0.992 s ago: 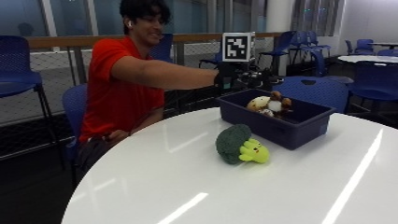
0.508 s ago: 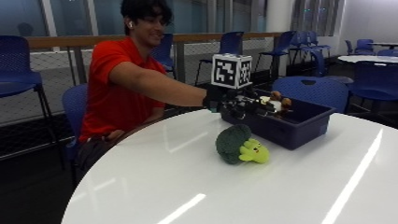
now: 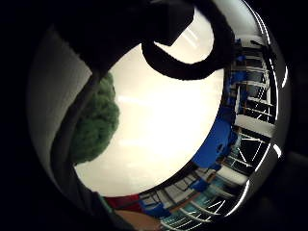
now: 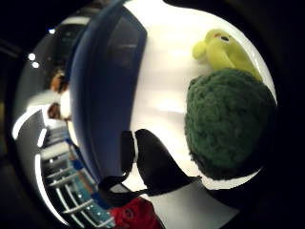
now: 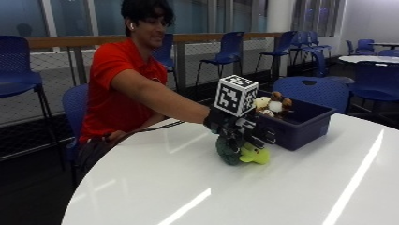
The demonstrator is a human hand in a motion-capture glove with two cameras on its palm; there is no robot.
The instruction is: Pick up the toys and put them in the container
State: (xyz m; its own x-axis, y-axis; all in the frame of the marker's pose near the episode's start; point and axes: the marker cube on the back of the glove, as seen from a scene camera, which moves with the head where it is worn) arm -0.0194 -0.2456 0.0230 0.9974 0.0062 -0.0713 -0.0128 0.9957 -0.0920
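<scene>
In the outside view a green broccoli plush toy (image 5: 228,153) with a yellow-green face (image 5: 255,156) lies on the white round table (image 5: 249,197), just in front of the dark blue container (image 5: 302,129). Several plush toys (image 5: 272,103) lie inside the container. My gloved right hand (image 5: 240,132) hangs right over the broccoli, fingers pointing down and relaxed around its top, not closed on it. The thumb side palm view has the broccoli (image 4: 228,119) close below the palm, with the container wall (image 4: 107,95) beside it. The little finger side palm view catches the toy's edge (image 3: 96,125).
Blue chairs (image 5: 312,91) stand behind the container and along the railing. The person sits at the table's far left edge. Bare white tabletop (image 3: 163,120) spreads in front of and to the right of the toy.
My hand has come away from above the container, moved left and down, and now sits over the broccoli toy. The toy has not moved.
</scene>
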